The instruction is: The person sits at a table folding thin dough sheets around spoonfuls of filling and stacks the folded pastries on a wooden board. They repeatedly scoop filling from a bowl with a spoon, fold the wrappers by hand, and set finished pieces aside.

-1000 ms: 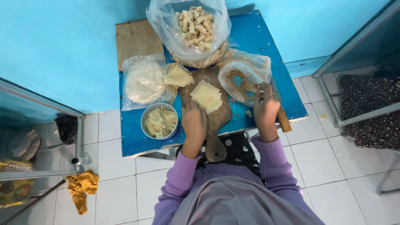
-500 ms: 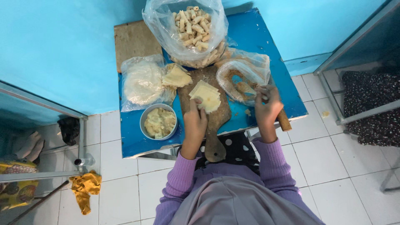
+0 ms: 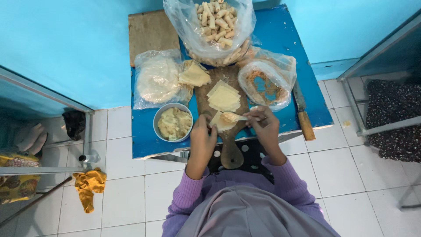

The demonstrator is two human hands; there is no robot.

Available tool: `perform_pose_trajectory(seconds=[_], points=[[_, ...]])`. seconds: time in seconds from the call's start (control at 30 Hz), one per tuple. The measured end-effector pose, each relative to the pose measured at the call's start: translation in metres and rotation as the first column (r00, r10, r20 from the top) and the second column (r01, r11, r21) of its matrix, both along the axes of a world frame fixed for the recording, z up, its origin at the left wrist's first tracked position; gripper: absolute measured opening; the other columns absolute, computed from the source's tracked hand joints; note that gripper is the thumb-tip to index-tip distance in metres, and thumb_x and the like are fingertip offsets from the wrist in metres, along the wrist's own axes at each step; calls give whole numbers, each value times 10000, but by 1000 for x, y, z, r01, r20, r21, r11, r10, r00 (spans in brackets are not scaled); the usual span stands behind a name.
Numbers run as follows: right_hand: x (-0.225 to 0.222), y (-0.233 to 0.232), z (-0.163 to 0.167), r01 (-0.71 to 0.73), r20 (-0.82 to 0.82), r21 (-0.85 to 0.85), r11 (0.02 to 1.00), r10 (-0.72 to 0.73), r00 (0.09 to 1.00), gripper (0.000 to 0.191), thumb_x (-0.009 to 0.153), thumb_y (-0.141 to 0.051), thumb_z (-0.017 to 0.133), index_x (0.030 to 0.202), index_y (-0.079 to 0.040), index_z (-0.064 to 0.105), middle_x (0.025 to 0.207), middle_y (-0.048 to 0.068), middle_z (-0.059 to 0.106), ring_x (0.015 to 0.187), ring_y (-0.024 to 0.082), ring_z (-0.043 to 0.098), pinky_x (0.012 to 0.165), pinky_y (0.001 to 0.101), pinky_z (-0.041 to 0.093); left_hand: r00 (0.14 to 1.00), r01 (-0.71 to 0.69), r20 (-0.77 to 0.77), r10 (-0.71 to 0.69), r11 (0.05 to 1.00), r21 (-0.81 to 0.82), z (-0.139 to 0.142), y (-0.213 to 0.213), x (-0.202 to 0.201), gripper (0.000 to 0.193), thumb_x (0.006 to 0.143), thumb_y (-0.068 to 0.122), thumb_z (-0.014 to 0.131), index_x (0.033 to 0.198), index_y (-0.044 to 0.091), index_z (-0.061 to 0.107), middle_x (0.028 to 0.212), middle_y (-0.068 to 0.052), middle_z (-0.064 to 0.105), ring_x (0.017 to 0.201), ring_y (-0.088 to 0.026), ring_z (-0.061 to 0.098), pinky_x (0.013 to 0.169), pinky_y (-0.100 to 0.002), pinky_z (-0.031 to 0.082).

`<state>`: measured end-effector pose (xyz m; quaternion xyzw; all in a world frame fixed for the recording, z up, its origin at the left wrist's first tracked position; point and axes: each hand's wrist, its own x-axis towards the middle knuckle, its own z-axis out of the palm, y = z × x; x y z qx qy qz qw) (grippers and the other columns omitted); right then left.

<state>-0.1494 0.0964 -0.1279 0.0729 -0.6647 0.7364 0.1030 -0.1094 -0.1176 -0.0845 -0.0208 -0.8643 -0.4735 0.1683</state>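
With the right hand point(image 3: 263, 125) having come back from the bag point(image 3: 265, 83) (now far right of it), it is pinching a filled spoon point(image 3: 234, 116) over the wrapper point(image 3: 221, 123) the left hand point(image 3: 202, 134) is pressing flat, so filling is starting

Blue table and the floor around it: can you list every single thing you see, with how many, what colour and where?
table: one, blue, centre
wooden board: one, brown, table middle
wrapper squares: small stack, pale yellow, on board
metal bowl: one, creamy filling, left of board
bag of rolls: one, clear, table back
bag of wrappers: one, clear, table left
knife: one, wooden handle, table right
cloth: one, yellow, floor left
left hand: on a wrapper
right hand: holds spoon
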Motion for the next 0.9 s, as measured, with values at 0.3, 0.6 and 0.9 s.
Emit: perform_pose_trajectory(seconds=[0.3,0.6,0.9], points=[[22,-10,3,179,-395,408,895,-4,919,238,941,72,725,1118,-10,589,1064,153,770,979,224,776,808,313,629,996,-22,-80,35,987,159,-11,1,-5,107,916,-35,649,1012,-27,602,865,-155,643,687,-238,660,616,-331,532],[28,-5,-6,301,-595,482,822,55,802,238,906,97,724,1079,-23,613,1038,149,759,923,296,768,761,341,605,995,14,-97,6,980,197,-15,0,-6,111,920,-27,665,1005,-33,593,868,-134,647,703,-200,661,604,-301,532],[-10,37,4,619,-587,350,704,-350,730,234,1011,98,720,1196,47,587,1125,179,739,1025,277,771,849,346,658,981,95,-183,-71,987,128,-16,1,-4,122,950,-66,580,1064,-26,568,974,-190,642,865,-318,668,737,-364,532]])
